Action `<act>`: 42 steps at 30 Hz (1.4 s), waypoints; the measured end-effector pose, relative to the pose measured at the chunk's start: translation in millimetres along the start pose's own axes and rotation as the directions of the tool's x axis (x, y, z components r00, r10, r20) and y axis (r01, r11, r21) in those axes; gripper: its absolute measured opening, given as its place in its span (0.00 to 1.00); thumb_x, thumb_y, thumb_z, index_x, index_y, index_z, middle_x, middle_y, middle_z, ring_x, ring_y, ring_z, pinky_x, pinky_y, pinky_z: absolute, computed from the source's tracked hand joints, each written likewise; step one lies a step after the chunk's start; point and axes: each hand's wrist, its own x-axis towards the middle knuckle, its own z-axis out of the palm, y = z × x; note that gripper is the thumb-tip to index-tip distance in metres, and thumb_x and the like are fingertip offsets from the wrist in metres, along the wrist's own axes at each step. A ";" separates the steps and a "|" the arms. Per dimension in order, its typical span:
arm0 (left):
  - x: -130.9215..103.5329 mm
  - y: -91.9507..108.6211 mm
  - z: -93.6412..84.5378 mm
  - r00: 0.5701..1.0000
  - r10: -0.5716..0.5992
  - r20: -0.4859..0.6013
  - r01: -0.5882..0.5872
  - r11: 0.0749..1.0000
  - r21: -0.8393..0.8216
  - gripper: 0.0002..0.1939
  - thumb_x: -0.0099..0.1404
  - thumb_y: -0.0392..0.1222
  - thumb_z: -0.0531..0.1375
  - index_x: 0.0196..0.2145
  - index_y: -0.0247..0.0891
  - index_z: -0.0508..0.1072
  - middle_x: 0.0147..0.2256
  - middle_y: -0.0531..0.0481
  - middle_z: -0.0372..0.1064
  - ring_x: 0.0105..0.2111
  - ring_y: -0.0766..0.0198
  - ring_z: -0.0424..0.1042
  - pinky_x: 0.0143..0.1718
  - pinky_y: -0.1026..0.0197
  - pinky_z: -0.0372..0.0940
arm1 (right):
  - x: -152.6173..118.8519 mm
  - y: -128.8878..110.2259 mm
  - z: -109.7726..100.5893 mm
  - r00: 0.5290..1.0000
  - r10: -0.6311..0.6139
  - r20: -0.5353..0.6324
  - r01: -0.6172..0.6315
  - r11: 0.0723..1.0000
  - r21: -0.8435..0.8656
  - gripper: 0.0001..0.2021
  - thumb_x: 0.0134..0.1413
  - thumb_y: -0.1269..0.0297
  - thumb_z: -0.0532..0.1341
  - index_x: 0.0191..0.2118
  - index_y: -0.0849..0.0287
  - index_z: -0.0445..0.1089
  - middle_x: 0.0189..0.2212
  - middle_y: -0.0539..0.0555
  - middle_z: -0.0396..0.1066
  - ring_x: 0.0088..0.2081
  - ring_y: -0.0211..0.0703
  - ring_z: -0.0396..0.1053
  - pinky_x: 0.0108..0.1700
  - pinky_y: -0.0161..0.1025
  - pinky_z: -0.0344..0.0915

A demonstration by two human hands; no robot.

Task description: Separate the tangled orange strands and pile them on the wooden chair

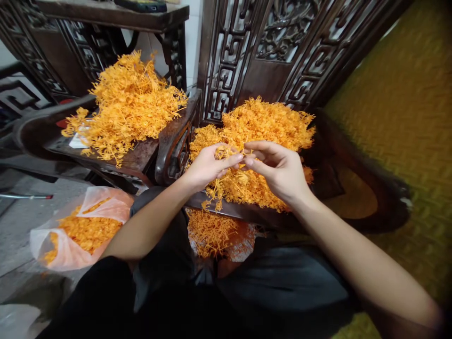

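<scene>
Both hands meet over a large heap of orange, frilly plastic-looking pieces on a dark wooden chair. My left hand is closed on a small orange sprig, thumb and forefinger pinched at its right end. More orange strands hang below that hand, and I cannot tell whether they belong to the sprig. Close against it, my right hand is curled with thumb and fingertips nearly together at the sprig's tip. What lies between those fingertips is too small to make out clearly.
A second orange heap covers a wooden seat at the left. On the floor, a translucent plastic bag holds orange bits. Orange stems lie below the chair edge, between the knees. A carved wooden backrest rises behind; a dark armrest curves at right.
</scene>
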 end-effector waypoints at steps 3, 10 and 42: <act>-0.8 0.3 2.5 0.995 0.077 -0.063 -0.071 0.994 0.084 0.18 0.59 0.55 0.72 0.29 0.38 0.74 0.25 0.53 0.68 0.19 0.74 0.55 0.21 0.63 0.48 | 2.2 4.0 3.5 0.999 0.020 -0.033 -0.017 0.996 0.089 0.19 0.43 0.58 0.79 0.41 0.55 0.79 0.34 0.51 0.79 0.35 0.40 0.79 0.45 0.42 0.81; -4.3 5.2 18.6 0.968 0.131 -0.212 -0.110 0.988 0.108 0.21 0.56 0.56 0.74 0.23 0.37 0.74 0.23 0.52 0.70 0.20 0.73 0.56 0.20 0.64 0.49 | 14.6 0.7 4.4 0.977 0.094 -0.192 -0.041 0.965 0.260 0.16 0.40 0.62 0.80 0.33 0.55 0.75 0.29 0.48 0.75 0.32 0.39 0.77 0.40 0.44 0.83; 9.5 57.2 -16.1 0.949 0.098 -0.299 -0.162 0.967 -0.199 0.22 0.79 0.41 0.53 0.25 0.35 0.70 0.16 0.60 0.49 0.13 0.78 0.39 0.15 0.68 0.41 | 41.3 -16.7 3.0 0.866 -0.068 -0.495 0.270 0.897 0.351 0.15 0.31 0.74 0.82 0.24 0.61 0.77 0.21 0.51 0.74 0.24 0.40 0.75 0.27 0.40 0.78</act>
